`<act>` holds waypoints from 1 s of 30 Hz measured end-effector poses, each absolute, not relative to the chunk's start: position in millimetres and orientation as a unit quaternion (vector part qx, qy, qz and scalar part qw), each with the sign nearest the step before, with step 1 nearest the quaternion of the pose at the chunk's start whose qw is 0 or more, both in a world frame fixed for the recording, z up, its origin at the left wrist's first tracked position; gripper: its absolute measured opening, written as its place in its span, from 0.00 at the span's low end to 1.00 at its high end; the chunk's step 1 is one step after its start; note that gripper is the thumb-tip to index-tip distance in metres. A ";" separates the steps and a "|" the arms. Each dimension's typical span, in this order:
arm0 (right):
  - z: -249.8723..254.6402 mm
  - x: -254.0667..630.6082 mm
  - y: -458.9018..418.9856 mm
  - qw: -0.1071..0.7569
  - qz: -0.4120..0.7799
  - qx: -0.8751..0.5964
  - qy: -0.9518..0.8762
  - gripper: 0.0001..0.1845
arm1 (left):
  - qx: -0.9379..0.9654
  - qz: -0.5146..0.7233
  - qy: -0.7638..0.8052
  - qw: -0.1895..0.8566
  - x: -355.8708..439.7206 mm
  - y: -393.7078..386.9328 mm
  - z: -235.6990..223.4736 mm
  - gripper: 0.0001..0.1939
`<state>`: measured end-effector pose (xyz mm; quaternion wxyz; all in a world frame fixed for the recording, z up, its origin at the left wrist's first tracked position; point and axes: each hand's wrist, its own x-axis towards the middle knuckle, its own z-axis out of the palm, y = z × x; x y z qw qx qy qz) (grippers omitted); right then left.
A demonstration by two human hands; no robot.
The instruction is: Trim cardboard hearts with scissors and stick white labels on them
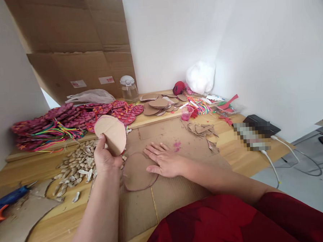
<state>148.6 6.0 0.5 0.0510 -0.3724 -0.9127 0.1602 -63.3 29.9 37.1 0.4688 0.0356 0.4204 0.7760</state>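
My left hand grips a rounded cardboard cutout by its lower edge, the thumb across its face, and holds it raised above the table. My right hand lies flat with the fingers stretched out on a large cardboard sheet. Partly beneath that hand's thumb and fingertips is a rounded shape outlined in dark pinkish line; I cannot tell whether it is a loose piece or drawn on the sheet. A pink stain marks the sheet beyond my right hand.
Peanut shells are heaped left of my left hand. A blue glue gun rests on cardboard at far left. Behind lie decorated pink pieces, a bottle, stacked cutouts and a pink-stained cup. Torn cardboard sits to the right.
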 end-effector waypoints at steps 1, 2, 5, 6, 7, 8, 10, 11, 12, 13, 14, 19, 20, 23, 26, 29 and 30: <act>-0.7 155.3 5.4 0.044 0.166 -0.376 -0.910 0.46 | 0.035 0.776 0.422 0.468 -63.6 29.6 38.1 0.08; -1.7 166.0 6.7 0.039 0.163 -0.396 -0.903 0.46 | 0.037 0.774 0.423 0.469 -63.8 29.5 38.6 0.08; -2.7 209.9 16.3 0.018 0.118 -0.488 -0.865 0.46 | 0.041 0.773 0.424 0.471 -63.1 30.4 37.9 0.09; -2.3 223.6 19.8 0.008 0.092 -0.533 -0.841 0.47 | 0.043 0.773 0.425 0.470 -62.3 31.1 36.8 0.10; -1.4 234.7 23.1 0.005 0.052 -0.584 -0.810 0.48 | 0.044 0.774 0.425 0.467 -61.5 31.8 35.3 0.10; -0.2 242.3 26.3 0.008 0.010 -0.623 -0.782 0.49 | 0.045 0.775 0.426 0.464 -60.7 32.6 33.4 0.11; 2.9 246.4 33.6 0.030 -0.049 -0.656 -0.753 0.48 | 0.049 0.777 0.428 0.459 -59.6 33.9 29.4 0.12; 4.4 243.5 38.3 0.041 -0.058 -0.648 -0.758 0.46 | 0.051 0.777 0.430 0.456 -59.5 34.3 27.5 0.12; 5.5 238.2 44.3 0.051 -0.054 -0.630 -0.773 0.44 | 0.054 0.778 0.432 0.454 -59.7 34.6 25.9 0.13; 6.0 231.7 51.4 0.051 -0.040 -0.607 -0.792 0.43 | 0.056 0.778 0.434 0.451 -60.2 34.8 24.7 0.13; 6.0 224.9 59.6 0.049 -0.031 -0.592 -0.804 0.41 | 0.057 0.777 0.437 0.449 -60.8 34.9 23.9 0.13; -0.7 211.2 94.7 0.022 0.008 -0.581 -0.814 0.44 | 0.056 0.770 0.449 0.451 -64.1 36.1 24.0 0.12; -2.3 213.8 96.3 0.018 0.012 -0.587 -0.810 0.45 | 0.057 0.769 0.450 0.450 -64.3 36.4 23.9 0.13; -5.4 230.1 89.1 0.006 0.018 -0.604 -0.796 0.47 | 0.059 0.769 0.455 0.445 -64.1 37.2 22.8 0.14; -5.0 256.0 75.1 -0.006 0.016 -0.624 -0.781 0.46 | 0.062 0.769 0.457 0.442 -63.2 37.5 21.5 0.15; -1.1 283.7 66.0 -0.010 0.002 -0.654 -0.756 0.44 | 0.062 0.770 0.458 0.441 -62.2 36.8 22.2 0.14; 0.8 290.5 64.0 -0.008 -0.006 -0.666 -0.746 0.44 | 0.062 0.770 0.458 0.440 -61.8 36.5 22.8 0.14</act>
